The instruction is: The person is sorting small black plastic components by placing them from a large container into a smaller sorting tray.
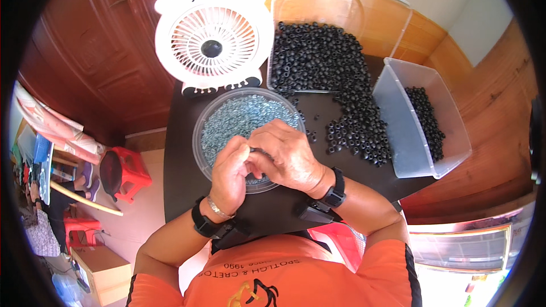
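My left hand (228,175) and my right hand (289,156) meet over a round clear tub (200,156) full of small silvery-blue metal pieces (244,116). Both hands are closed, thumbs and fingertips pinched together. A small black piece (259,150) shows between them, mostly covered by the fingers, so its exact shape is hidden. To the right of the tub, a heap of small black hollow round pieces (361,122) spills across the dark table (261,213), out of a clear plastic bin (272,51) lying open toward me.
A white fan (212,48) stands behind the tub. On the right sits a second clear bin (404,136), tilted, holding more black pieces. Left of the table are a red stool (133,173), a cardboard box (102,273) and another person's shoes (88,176).
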The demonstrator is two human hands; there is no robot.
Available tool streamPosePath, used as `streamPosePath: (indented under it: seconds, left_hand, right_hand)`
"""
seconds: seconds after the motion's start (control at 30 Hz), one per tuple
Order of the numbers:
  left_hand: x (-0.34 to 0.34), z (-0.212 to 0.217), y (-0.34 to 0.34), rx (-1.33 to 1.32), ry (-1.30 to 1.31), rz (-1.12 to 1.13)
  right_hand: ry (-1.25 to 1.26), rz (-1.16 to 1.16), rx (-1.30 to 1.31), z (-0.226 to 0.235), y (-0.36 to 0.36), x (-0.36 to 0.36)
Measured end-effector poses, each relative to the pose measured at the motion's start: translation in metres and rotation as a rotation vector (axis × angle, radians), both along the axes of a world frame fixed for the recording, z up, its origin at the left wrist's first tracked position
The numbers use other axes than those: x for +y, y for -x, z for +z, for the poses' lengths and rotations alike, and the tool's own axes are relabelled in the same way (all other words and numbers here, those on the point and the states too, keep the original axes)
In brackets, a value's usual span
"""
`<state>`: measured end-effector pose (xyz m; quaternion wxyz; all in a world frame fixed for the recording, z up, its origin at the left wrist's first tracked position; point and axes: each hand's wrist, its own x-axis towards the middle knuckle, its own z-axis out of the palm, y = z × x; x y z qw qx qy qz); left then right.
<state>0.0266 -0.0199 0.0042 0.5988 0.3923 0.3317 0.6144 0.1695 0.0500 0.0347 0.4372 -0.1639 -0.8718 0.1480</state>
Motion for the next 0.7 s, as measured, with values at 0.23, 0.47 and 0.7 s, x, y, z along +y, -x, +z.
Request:
streamPosePath:
  seconds: [0.23,0.47,0.7]
  left_hand:
    - [0.006,0.004,0.002,0.082,0.026,0.033]
    - [0.013,0.002,0.009,0.107,0.122,0.015]
    - [0.013,0.001,0.011,0.124,0.146,-0.007]
  right_hand:
    - [-0.233,-0.417,0.136,0.043,-0.038,0.033]
    - [-0.345,-1.13,0.284,0.072,-0.127,0.07]
    - [0.241,-0.575,-0.397,0.022,-0.1,0.079]
